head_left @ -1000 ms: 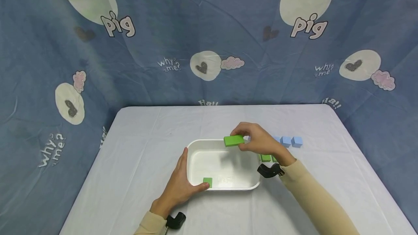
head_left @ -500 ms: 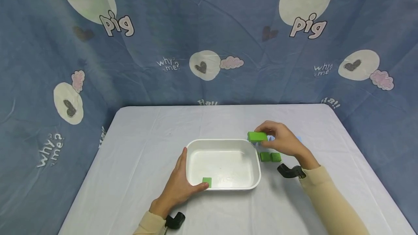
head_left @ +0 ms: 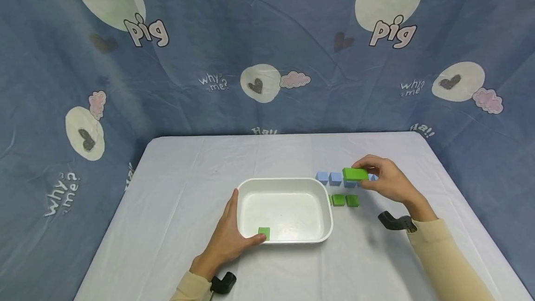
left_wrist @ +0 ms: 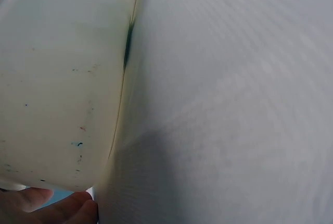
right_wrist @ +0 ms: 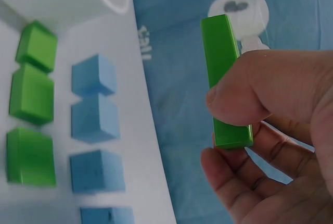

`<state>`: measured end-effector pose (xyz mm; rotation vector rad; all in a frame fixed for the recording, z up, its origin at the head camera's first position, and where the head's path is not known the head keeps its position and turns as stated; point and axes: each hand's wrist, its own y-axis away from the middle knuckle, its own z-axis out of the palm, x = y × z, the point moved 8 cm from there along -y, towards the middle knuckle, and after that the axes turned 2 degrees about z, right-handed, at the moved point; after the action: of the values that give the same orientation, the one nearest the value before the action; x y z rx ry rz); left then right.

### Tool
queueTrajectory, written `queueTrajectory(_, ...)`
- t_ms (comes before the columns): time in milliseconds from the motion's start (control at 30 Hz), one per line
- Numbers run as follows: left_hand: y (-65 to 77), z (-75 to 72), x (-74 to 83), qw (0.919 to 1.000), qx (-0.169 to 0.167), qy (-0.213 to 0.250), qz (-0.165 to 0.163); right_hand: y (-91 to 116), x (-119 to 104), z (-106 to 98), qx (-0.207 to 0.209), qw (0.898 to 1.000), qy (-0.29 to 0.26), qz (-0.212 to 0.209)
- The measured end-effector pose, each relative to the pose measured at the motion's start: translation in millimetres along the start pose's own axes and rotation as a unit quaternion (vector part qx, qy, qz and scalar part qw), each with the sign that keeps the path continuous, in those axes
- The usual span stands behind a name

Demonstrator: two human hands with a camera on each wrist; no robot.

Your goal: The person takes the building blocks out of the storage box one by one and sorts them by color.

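Note:
In the head view my right hand pinches a long green block between thumb and fingers, raised over a row of small blue blocks. The right wrist view shows the thumb pressed on this green block. My left hand holds the white tray at its near left corner, fingers along the left wall and thumb on the near rim. A small green square shows inside the tray beside that thumb. In the left wrist view, fingertips show at the tray's end.
Right of the tray lies a row of smaller green blocks, in front of the blue row. A white cloth covers the table. Behind it hangs a blue printed curtain.
My right hand has carried the long green block rightward, from above the tray's far right edge to over the blue blocks. My left hand and the tray have hardly moved.

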<state>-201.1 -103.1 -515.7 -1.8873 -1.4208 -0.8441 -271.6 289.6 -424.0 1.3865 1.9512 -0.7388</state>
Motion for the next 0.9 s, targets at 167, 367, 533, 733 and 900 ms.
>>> queueTrajectory(167,-0.2,-0.4,-0.2,1.0,-0.001,0.005,0.002,9,4,-12,0.012,1.0,0.011,0.007)
queueTrajectory(367,-0.5,-0.3,-0.9,1.0,0.0,0.007,0.001,17,8,-22,0.022,1.0,0.022,0.005)
queueTrajectory(533,-0.8,-1.1,1.4,0.9999,0.004,0.007,0.007,25,14,-27,0.029,0.999,0.033,0.009)
queueTrajectory(733,-0.7,-1.3,1.3,0.9999,0.004,0.002,0.009,34,28,-27,0.031,0.999,0.034,0.025)
queueTrajectory(900,-0.2,-0.8,1.1,0.9999,0.002,0.008,0.008,42,41,-21,0.029,0.998,0.038,0.034)
